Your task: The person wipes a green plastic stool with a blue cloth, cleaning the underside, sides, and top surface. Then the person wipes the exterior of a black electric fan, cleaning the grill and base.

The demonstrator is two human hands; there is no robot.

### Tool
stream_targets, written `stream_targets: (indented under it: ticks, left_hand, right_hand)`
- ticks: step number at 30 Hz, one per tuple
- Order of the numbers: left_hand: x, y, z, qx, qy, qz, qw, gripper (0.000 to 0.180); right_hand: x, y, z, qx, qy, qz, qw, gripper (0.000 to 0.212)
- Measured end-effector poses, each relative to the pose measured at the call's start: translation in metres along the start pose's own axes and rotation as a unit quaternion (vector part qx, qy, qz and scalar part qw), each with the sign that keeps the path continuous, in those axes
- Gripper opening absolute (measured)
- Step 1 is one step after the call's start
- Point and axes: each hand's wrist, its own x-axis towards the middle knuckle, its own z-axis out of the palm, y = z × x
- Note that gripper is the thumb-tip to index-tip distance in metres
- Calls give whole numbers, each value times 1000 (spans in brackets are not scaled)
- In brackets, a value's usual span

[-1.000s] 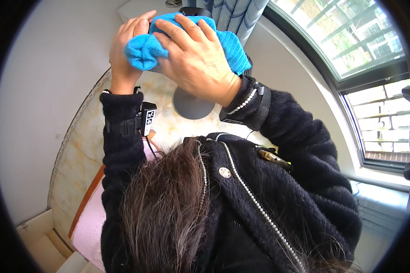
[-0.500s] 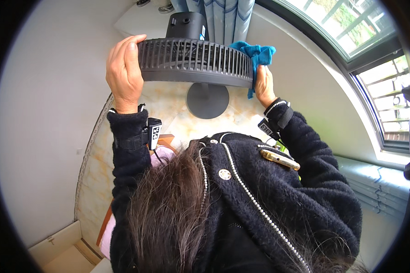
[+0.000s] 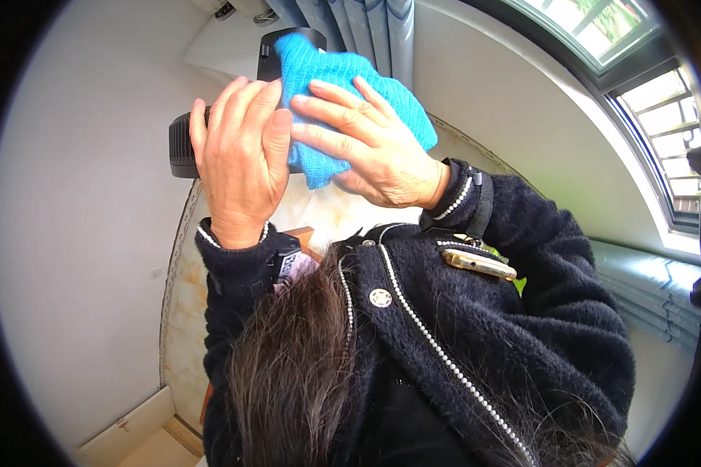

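Observation:
A dark grey fan (image 3: 181,145) is before me, its slatted guard mostly hidden behind my hands and a bright blue knitted cloth (image 3: 413,113). Its dark motor housing (image 3: 267,65) shows beyond the cloth. My left hand (image 3: 240,159) is curled over the guard toward its left side, with the fingertips beyond the upper edge and the thumb beside the cloth. With fingers spread, my right hand (image 3: 366,144) presses on the cloth, which is spread out over the middle and right of the fan.
A white wall runs along the left. Blue curtains (image 3: 385,39) hang at the far side, and a barred window (image 3: 666,128) is at the right. Patterned tile floor (image 3: 187,311) lies below. A gold-edged phone (image 3: 479,263) rests at my jacket pocket.
My right hand has brought the cloth from the fan's right edge to its middle, spreading it out. My left hand has shifted right and nearer from the fan's left edge.

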Motion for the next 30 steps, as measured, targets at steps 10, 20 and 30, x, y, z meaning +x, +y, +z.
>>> stream_targets:
  ticks: [10,20,30]
  left_hand:
    - [1,18,6,10,33,-17,999,40]
    - [6,28,-10,38,-3,9,999,29]
    - [7,32,-8,30,4,-13,999,18]
  right_hand:
    - [-68,58,27,225,209,187,933,36]
    - [-127,112,66,260,214,397,854,39]
    - [-117,180,80,540,21,571,618,38]
